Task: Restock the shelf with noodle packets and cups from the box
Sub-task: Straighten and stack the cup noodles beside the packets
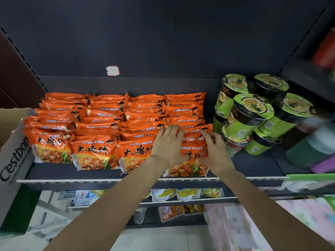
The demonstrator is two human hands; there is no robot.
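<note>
Our left hand [167, 144] lies flat, fingers straight and close together, pressing on the tops of the orange noodle packets [101, 124] in the rightmost row, while our right hand [214, 153] curls its fingers and thumb round the upper right corner of the front packet [188, 168] of that row, pinching the wrapper. From the left: a cardboard box [13, 154] stands at the shelf's end, its side printed "C'estbon" in dark letters, with smaller print beneath too blurred for us to read. Beside it the packets fill the dark shelf [108, 175] in four rows running front to back, each packet standing on its lower edge and leaning back on the one behind, printed face toward us, long axis across the shelf. Each front face bears large black Chinese brush characters above a picture of noodles with meat and a green leaf; small blue labels line the top edges. The packet we hold stands at the shelf's front lip, tilted like the rest. To the right, just beside the packets, green noodle cups [250, 115] are stacked in two tiers, some upright and some leaning, their lids showing a bowl of noodles with egg, barcodes on the sides. A torn white sticker [112, 71] clings to the back panel above. Lower shelves hold yellow and white bags [181, 193], their print unreadable.
</note>
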